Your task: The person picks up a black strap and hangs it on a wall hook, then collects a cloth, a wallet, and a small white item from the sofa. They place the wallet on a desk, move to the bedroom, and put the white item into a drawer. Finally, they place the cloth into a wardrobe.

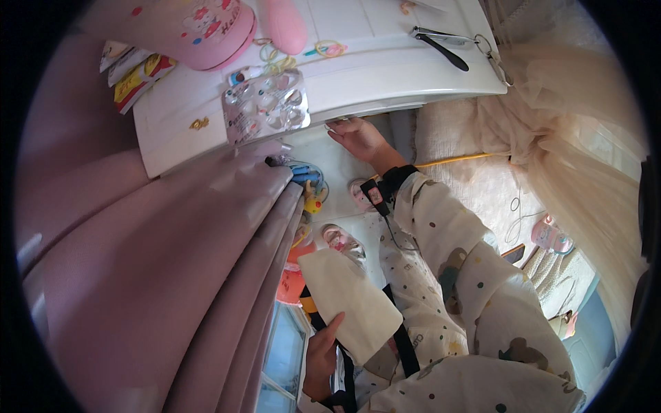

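My left hand point(324, 352) holds a flat cream cloth or pad point(351, 304), with the thumb lying on its face. It hangs low in front of my legs in patterned trousers. My right hand point(360, 140) reaches up to the front edge of a white cabinet point(356, 100). Its fingertips meet the shaded underside of that edge, and their grip is partly hidden. On the cabinet top above lie an empty-looking blister pack point(268, 106) and nail clippers point(444, 44) with a black lever and a key ring.
A mauve curtain point(155, 258) hangs along the left. The cabinet also bears a pink container point(206, 36), snack packets point(139, 77) and hair ties point(330, 49). Slippers point(341, 240) are on the floor. A black device point(375, 197) with a cable is at my right wrist. Sheer fabric point(583, 118) drapes at right.
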`<state>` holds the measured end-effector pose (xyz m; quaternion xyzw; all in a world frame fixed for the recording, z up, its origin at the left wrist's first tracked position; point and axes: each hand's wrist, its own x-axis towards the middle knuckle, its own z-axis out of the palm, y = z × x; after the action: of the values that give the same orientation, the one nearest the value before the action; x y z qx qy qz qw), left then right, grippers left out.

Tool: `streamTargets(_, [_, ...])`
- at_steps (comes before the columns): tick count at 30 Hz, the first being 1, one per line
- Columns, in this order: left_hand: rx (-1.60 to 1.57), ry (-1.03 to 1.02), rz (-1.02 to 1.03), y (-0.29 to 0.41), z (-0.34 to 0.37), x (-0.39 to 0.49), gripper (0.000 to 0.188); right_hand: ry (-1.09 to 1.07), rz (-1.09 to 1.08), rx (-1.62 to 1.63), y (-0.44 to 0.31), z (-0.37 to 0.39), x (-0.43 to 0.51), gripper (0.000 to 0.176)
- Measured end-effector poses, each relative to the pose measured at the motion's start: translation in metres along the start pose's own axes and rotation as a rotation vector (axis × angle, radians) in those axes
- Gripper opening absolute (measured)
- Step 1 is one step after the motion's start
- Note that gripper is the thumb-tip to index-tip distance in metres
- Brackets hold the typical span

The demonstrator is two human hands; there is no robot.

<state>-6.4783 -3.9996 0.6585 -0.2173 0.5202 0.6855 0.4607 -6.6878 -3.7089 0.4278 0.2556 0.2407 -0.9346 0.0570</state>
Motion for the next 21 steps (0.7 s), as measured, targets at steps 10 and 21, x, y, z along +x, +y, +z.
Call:
streamTargets(10, [-0.217, -0.119, 0.101, 0.011, 0.003, -0.011, 0.039, -0.134, 0.648, -0.746, 0.001, 0.036, -0.155, 0.029])
streamTargets(21, [-0.191, -0.278, 0.163, 0.023, -0.006, -0.074, 0.050, -0.113, 0.608, -0.619, 0.031, 0.156, -0.360, 0.064])
